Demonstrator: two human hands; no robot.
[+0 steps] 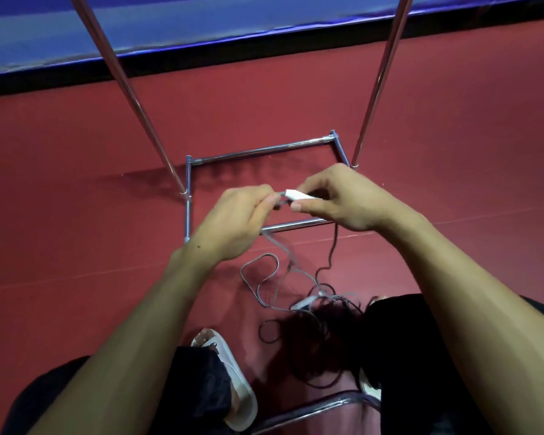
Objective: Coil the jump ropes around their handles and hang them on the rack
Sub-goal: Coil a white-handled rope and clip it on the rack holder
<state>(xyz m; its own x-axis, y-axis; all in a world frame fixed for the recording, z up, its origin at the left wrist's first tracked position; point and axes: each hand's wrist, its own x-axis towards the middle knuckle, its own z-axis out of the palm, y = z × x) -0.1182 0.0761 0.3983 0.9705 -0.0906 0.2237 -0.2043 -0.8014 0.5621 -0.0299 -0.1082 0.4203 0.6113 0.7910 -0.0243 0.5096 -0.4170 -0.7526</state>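
My right hand point(343, 196) pinches a white jump rope handle point(297, 195) above the rack's base. My left hand point(237, 219) grips the grey rope point(275, 246) right where it leaves the handle. From my hands the grey rope drops to the red floor and lies there in loose loops. A second white handle point(303, 302) rests on the floor among tangled grey and dark ropes point(324, 340). The metal rack point(258, 151) stands in front of me, its two uprights rising out of view.
The rack's rectangular base frame sits on the red floor point(76, 199). A blue mat with a black edge point(201, 32) runs along the far side. My feet in white sandals point(233, 381) and a chrome chair bar point(311, 409) are at the bottom.
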